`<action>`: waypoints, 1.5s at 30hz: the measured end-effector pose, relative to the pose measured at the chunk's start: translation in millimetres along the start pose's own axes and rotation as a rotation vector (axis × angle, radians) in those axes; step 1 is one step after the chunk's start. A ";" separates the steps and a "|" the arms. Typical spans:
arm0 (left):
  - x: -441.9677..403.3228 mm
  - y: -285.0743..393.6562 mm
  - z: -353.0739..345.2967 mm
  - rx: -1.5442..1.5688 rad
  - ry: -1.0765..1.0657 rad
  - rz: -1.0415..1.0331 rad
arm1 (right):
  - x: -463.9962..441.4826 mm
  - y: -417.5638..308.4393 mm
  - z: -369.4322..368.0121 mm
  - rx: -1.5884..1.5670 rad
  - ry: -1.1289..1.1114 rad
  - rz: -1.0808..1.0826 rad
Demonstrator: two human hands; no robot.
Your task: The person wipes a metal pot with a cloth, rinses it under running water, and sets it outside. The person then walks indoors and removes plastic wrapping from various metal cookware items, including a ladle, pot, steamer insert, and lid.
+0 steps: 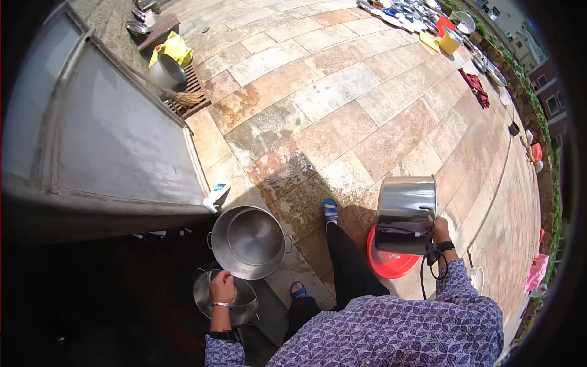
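Right grip [441,230] holds a glossy, straight-sided metal pot [403,211]

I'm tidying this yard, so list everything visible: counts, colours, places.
Held pot: 1, silver, right of middle
Wide pot: 1, silver, lower middle
Lower pot: 1, silver, lower left
Basin: 1, red, partly behind held pot
Metal panel: 1, grey, left
Broom: 1, straw, upper left
Far pot: 1, grey, by broom
Bag: 1, yellow, by far pot
Bucket: 1, yellow, upper right
Cloth: 1, dark red, upper right
Dishes: many, mostly silver, top right
Small clutter: uncounted, mixed, far right
Sandals: 2, blue, on feet
Left hand: 1, bare, at lower pot
Right hand: 1, bare, on held pot
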State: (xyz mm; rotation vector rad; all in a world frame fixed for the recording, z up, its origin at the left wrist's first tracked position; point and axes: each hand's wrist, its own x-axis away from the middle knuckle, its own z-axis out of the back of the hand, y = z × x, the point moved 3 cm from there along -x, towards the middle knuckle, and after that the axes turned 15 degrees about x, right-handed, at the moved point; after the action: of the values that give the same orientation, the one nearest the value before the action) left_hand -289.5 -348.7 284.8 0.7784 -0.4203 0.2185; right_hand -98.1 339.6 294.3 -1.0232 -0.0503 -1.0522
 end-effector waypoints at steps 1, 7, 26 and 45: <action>-17.6 18.8 5.0 -0.026 0.011 0.016 | -9.2 -9.3 -0.6 -0.007 -0.001 0.064; -97.2 35.8 -5.3 0.454 0.078 0.371 | -122.8 53.6 -1.9 0.675 0.283 0.067; -628.4 415.4 51.6 0.293 -0.045 0.148 | -436.6 -201.2 -93.1 0.720 0.196 -0.358; -1022.7 970.2 304.4 1.122 -0.681 -1.650 | -919.0 -741.6 -350.7 0.381 0.037 -0.241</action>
State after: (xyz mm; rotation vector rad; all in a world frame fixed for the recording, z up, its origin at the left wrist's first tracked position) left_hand -1623.8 69.4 637.7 2.0572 -0.1283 -1.5262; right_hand -1282.3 647.7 151.3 -0.6614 -0.3388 -1.2231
